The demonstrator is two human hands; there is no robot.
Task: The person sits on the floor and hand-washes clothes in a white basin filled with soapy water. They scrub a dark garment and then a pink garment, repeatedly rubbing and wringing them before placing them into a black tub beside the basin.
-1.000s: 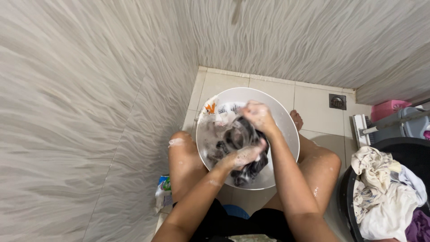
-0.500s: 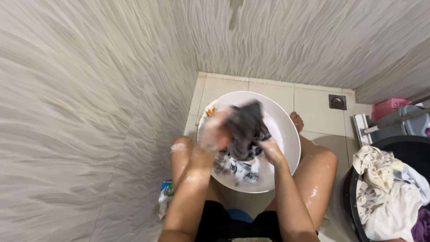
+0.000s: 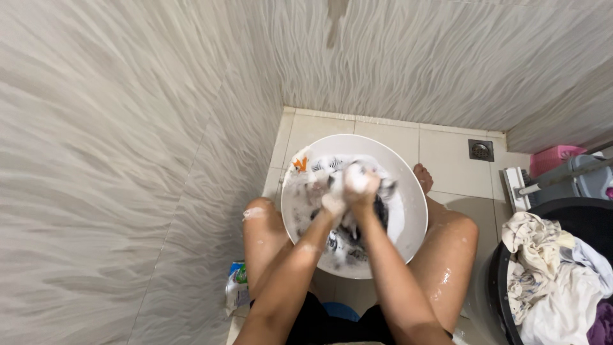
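Lying by the wall — small green-and-white packet, left of basin.

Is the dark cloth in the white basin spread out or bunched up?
Bunched up: both hands, left hand and right hand, squeeze the dark cloth together over the white basin.

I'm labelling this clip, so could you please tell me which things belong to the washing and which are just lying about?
In use: left hand, right hand, dark garment, white basin.
Lying about: packet, floor drain, pink basket, black tub of clothes.
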